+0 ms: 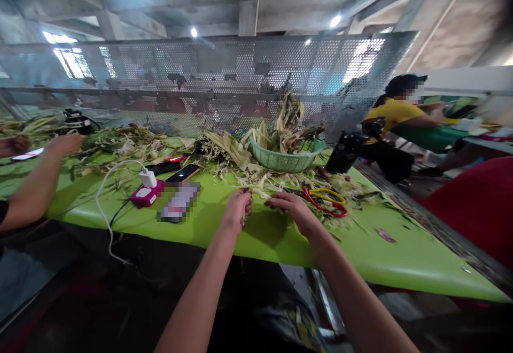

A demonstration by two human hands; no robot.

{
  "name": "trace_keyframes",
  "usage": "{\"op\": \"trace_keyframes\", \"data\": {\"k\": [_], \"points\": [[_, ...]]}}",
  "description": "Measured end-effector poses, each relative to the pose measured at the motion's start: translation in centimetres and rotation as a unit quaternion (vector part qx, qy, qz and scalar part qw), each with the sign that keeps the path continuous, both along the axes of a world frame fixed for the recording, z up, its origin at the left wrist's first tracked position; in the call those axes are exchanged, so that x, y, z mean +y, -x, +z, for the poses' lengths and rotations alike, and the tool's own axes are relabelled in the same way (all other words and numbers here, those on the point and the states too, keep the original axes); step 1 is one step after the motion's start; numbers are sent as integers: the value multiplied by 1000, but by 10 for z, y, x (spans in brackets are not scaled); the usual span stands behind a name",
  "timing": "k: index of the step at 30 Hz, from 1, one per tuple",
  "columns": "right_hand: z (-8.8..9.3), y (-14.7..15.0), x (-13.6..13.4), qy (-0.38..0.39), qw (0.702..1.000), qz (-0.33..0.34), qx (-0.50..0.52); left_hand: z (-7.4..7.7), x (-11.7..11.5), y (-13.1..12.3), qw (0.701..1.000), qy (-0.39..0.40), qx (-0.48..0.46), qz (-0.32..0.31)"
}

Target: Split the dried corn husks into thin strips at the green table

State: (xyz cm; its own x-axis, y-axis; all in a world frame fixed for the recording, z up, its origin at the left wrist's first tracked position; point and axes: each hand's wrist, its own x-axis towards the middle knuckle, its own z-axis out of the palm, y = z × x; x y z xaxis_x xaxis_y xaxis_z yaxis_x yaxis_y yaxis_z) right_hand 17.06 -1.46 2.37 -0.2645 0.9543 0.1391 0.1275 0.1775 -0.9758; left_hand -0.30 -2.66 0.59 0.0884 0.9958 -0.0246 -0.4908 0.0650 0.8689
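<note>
A pale strip of corn husk stretches between my two hands, just above the green tabletop. My left hand is closed round one end of it, and a thin piece hangs below its fingers. At the other end, the fingertips of my right hand pinch the strip. Red and yellow loops, which look like scissor handles, lie just right of my right hand among husk shreds. Behind my hands stands a green plastic basket heaped with dried corn husks.
Phones and a magenta power adapter with a white charger and cable lie to the left. A co-worker's hands are further left. A black bottle-like object stands at right. Perforated metal panels rise behind the table.
</note>
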Motion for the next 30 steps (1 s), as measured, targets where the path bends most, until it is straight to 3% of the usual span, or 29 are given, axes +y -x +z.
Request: {"op": "trace_keyframes", "data": {"k": [6,14,18,25,28,30], "points": [[-2,1,0,41,995,-4,90,-1,-3,-8,988,-68,108,-81],[-9,-1,4,-15,992,-70,101,-7,-3,-10,971,-94,155,-159],[-11,-1,6,-34,990,-95,96,-4,-3,-11,965,-119,167,-162],[-6,4,3,-41,990,-89,105,0,-9,-13,992,-37,67,-100],[-4,6,1,-39,992,-82,87,-4,-6,-14,989,-61,55,-120],[-3,6,0,-63,989,-117,72,-6,-4,-14,986,-77,69,-128]]}}
